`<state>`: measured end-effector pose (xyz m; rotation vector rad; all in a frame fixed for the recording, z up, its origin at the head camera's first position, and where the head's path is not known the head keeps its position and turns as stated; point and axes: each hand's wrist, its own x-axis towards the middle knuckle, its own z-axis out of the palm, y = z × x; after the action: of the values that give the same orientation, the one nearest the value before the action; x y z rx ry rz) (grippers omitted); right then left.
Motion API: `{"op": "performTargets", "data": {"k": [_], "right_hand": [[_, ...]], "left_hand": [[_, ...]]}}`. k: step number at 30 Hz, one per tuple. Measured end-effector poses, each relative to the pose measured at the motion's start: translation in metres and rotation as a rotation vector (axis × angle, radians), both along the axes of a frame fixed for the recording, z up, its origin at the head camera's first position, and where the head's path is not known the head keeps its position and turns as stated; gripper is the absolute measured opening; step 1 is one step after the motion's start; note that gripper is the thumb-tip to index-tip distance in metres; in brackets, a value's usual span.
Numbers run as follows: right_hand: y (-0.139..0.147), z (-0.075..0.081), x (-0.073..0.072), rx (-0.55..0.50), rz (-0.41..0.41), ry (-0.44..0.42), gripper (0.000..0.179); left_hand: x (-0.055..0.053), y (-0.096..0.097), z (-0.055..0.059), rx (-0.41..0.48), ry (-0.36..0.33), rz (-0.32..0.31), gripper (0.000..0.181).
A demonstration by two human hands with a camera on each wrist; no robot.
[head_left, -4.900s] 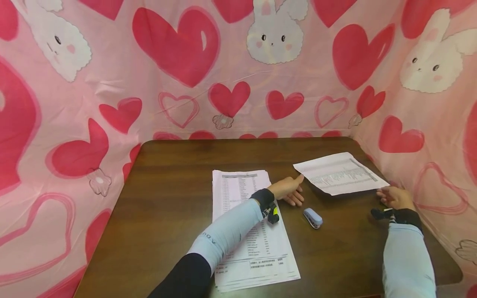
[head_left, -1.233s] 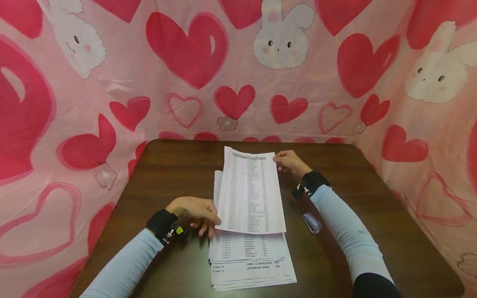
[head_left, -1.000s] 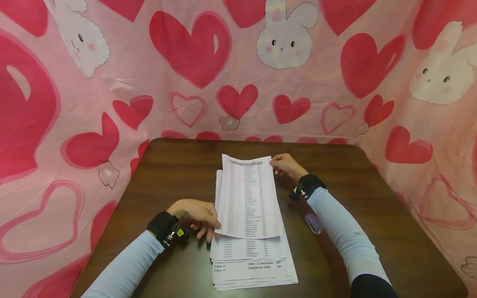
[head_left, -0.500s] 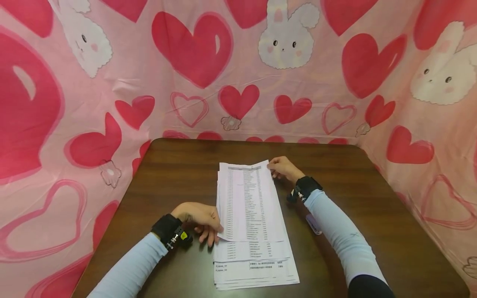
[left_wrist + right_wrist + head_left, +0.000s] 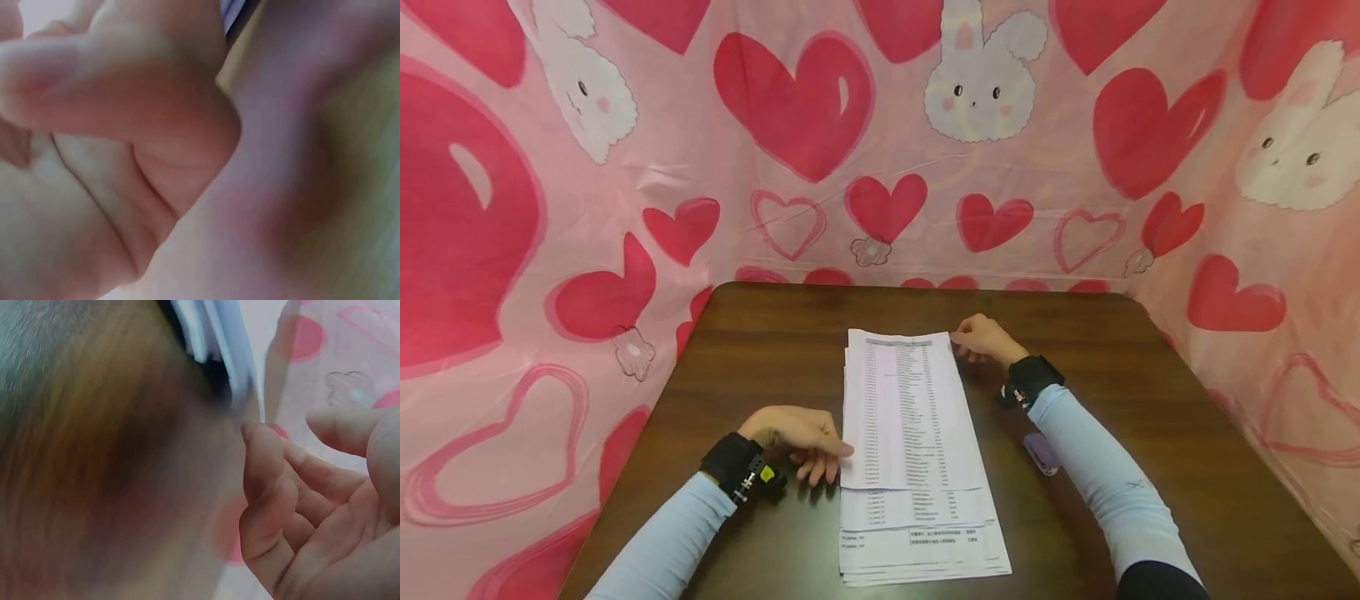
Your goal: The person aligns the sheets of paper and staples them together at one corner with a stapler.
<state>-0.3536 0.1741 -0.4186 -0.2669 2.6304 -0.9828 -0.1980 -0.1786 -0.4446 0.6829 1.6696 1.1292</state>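
A printed sheet of paper point(image 5: 887, 408) lies on top of a stack of printed papers point(image 5: 925, 557), whose lower edges show in steps beneath it. At its left edge my left hand point(image 5: 793, 433) rests with the thumb tip over the margin, the other fingers loosely bent beside the stack. By the top right corner is my right hand point(image 5: 988, 340). The right wrist view shows that hand's thumb apart from its fingers point(image 5: 265, 462), a fingertip against the paper edges point(image 5: 234, 350). A blurred left thumb point(image 5: 112, 87) fills much of the left wrist view.
A small purple stapler point(image 5: 1042, 454) lies right of the stack, partly covered by the right forearm. The brown wooden table point(image 5: 760, 333) is enclosed by a pink cloth point(image 5: 790, 217) with hearts and rabbits.
The sheet that the right hand held at the right came over the stack and was lowered onto it. The right hand's pinch on its top corner has loosened; the left hand has barely moved lately.
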Motion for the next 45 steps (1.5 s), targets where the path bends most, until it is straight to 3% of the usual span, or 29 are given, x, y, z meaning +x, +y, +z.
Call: {"op": "performTargets", "data": {"k": [2, 5, 7, 8, 12, 16, 20, 28, 33, 40, 45], "right_hand": [[0.005, 0.007, 0.006, 0.045, 0.028, 0.008, 0.024], [0.014, 0.011, 0.018, 0.1, 0.084, -0.007, 0.024], [0.02, 0.011, 0.027, 0.123, 0.103, -0.034, 0.024], [0.023, 0.01, 0.032, 0.129, 0.109, -0.047, 0.025], [0.028, 0.0, 0.047, 0.074, 0.086, -0.129, 0.024], [0.023, -0.009, 0.055, -0.055, 0.066, -0.199, 0.025], [0.016, -0.014, 0.057, -0.14, 0.043, -0.229, 0.025], [0.015, -0.018, 0.059, -0.191, 0.004, -0.272, 0.03], [0.012, -0.021, 0.06, -0.225, -0.034, -0.296, 0.037], [0.007, -0.026, 0.066, -0.251, -0.005, -0.327, 0.029], [0.004, -0.029, 0.07, -0.29, 0.007, -0.313, 0.027]], "left_hand": [[-0.004, -0.007, 0.005, -0.005, 0.07, 0.128, 0.043], [-0.013, -0.015, 0.012, -0.058, 0.175, 0.388, 0.04], [-0.019, -0.018, 0.015, -0.1, 0.197, 0.56, 0.038], [-0.021, -0.019, 0.016, -0.123, 0.207, 0.613, 0.038], [-0.029, -0.018, 0.012, -0.163, 0.154, 0.729, 0.036], [-0.034, -0.01, 0.003, -0.115, 0.059, 0.839, 0.038], [-0.037, -0.003, -0.002, -0.073, 0.006, 0.904, 0.04], [-0.04, 0.009, -0.008, -0.026, -0.034, 0.884, 0.04], [-0.043, 0.014, -0.01, 0.011, -0.107, 0.923, 0.038], [-0.041, 0.025, -0.009, 0.097, -0.215, 1.023, 0.041], [-0.04, 0.027, -0.012, 0.116, -0.217, 1.05, 0.038]]}}
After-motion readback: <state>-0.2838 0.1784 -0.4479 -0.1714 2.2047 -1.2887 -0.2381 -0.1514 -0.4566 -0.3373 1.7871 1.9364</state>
